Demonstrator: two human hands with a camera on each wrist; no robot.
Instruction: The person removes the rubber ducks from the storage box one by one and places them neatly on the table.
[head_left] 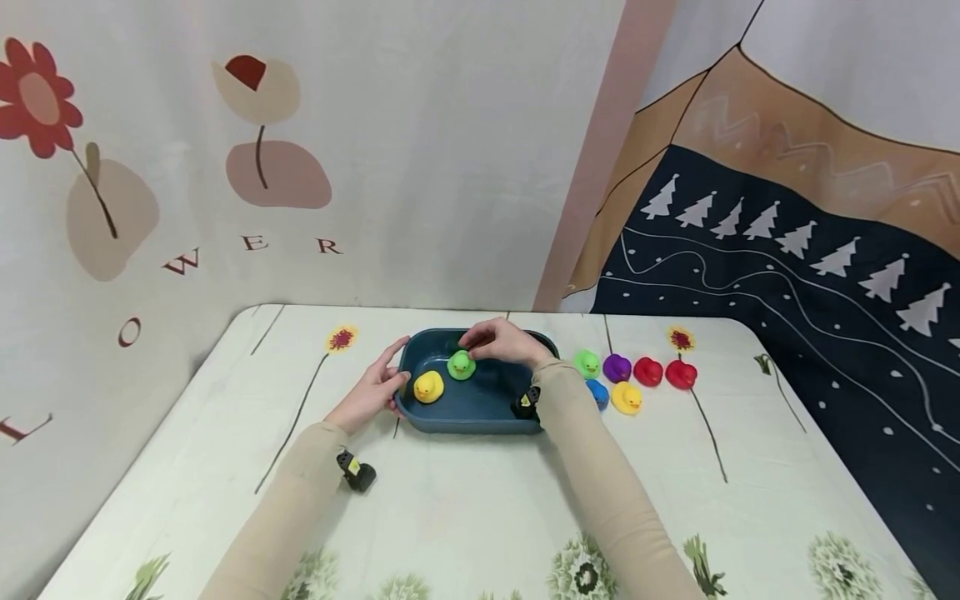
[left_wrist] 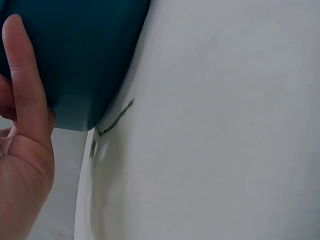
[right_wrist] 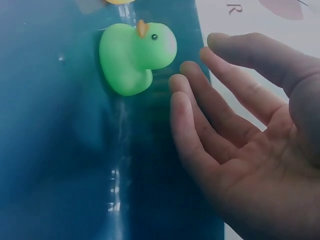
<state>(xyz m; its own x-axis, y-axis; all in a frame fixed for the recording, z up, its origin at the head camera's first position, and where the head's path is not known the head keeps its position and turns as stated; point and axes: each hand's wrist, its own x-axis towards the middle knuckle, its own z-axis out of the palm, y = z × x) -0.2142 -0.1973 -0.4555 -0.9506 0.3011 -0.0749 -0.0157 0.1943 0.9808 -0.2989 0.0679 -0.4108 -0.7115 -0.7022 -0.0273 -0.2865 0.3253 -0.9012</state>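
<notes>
A dark blue plastic tub [head_left: 480, 426] sits on the table. My left hand [head_left: 371, 390] holds its left end, the thumb at the rim; in the left wrist view, a straight finger [left_wrist: 26, 82] lies along the tub's outer wall. Inside the tub are a green rubber duck [head_left: 461, 365] and, nearer its left side, a yellow rubber duck [head_left: 428, 387]. My right hand [head_left: 504, 342] is over the tub's far side, beside the green duck. The right wrist view shows loosely bent fingers [right_wrist: 182, 117], apart from that duck and with nothing between them.
Right of the tub stand several more rubber ducks: green [head_left: 587, 363], purple [head_left: 617, 368], two red [head_left: 648, 372], blue [head_left: 597, 394] and yellow [head_left: 627, 398]. A flower-print cloth [head_left: 465, 508] covers the table. Hanging printed fabric [head_left: 435, 167] rises behind it.
</notes>
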